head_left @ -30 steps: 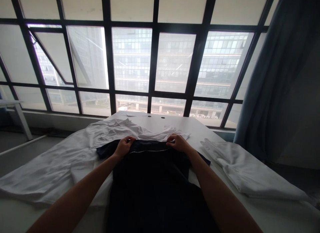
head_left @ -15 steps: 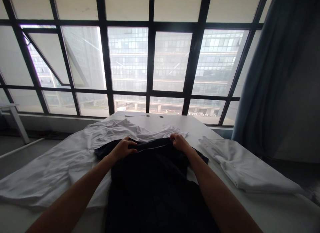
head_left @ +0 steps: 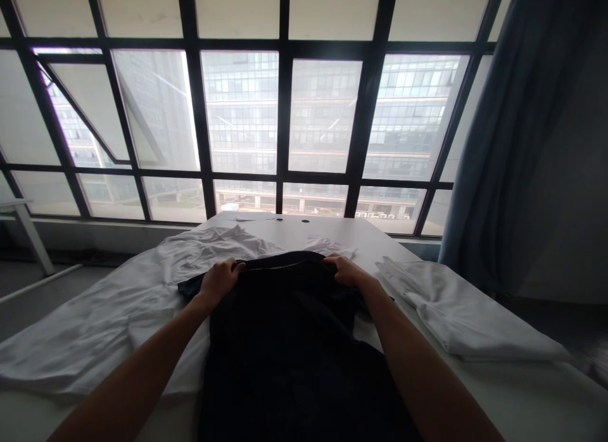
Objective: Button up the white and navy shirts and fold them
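Dark navy or black (dim light hides which), the garment (head_left: 299, 347) lies mostly on the near side of the fingers, its far edge spanning between them. The left hand (head_left: 220, 282) pinches one end of that edge and the right hand (head_left: 346, 270) the other, fingers narrowed on it. Rumpled white cloth (head_left: 104, 322) spreads left of the left fingers; folded white cloth (head_left: 468, 312) rests on the table (head_left: 339, 230), right of the right ones.
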### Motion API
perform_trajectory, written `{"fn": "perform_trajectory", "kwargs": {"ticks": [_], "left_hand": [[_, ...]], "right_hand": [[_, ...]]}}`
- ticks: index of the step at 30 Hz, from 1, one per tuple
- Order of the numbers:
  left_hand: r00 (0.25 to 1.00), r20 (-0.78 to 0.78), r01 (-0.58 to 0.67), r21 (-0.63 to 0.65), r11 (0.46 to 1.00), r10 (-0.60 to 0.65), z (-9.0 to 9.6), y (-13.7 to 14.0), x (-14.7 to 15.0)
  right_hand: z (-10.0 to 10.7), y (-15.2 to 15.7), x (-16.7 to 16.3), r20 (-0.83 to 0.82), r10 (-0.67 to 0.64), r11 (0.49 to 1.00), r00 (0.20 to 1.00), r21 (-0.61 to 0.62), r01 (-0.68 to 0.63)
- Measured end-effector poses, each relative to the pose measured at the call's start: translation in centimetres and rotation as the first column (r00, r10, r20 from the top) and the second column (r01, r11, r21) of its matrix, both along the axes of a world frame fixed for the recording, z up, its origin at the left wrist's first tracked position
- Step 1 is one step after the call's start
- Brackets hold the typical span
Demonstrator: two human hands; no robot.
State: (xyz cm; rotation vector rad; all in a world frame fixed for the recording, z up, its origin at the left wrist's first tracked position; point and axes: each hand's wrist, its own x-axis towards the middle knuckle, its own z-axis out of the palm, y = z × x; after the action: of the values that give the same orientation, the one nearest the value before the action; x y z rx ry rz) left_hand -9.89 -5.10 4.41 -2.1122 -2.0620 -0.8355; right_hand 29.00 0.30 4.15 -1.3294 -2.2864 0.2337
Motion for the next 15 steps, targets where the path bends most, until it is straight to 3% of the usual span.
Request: {"fn": "perform_trajectory", "kwargs": {"ticks": [2,4,7,10,12,15], "left_hand": [[0.983,0.182,0.022,-0.069,0.997,-0.009,-0.2,0.5,-0.3],[0.890,0.455,0.073,-0.125,0.989,-0.008,-0.2,0.9,-0.2],[0.579,0.812,0.248,-0.090,0.965,-0.073,0.2,0.9,0.6],[0.334,0.913,0.438,0.070,0.896,-0.234,0.7,0.7,1.6],[0.274,0.904,0.522,0.145,0.841,-0.326,1.0,0.8,2.3],[0.316,0.846,0.592,0.177,0.786,-0.429,1.2,1.6,3.4]], "right_hand": [[-0.2,-0.2,0.3,0.051,-0.039,0.999,0.998,-0.017,0.040],[-0.2,-0.2,0.4,0.076,-0.080,0.997,0.994,0.001,0.080],[0.3,-0.2,-0.2,0.023,-0.120,0.986,0.993,0.117,0.117],[1.2,-0.5,-1.3,-0.050,-0.121,0.951,0.991,0.282,0.130],[2.0,-0.9,-2.3,-0.092,-0.106,0.924,0.990,0.360,0.132],[3.1,-1.8,-3.9,-0.168,-0.032,0.917,0.985,0.387,0.096]]}}
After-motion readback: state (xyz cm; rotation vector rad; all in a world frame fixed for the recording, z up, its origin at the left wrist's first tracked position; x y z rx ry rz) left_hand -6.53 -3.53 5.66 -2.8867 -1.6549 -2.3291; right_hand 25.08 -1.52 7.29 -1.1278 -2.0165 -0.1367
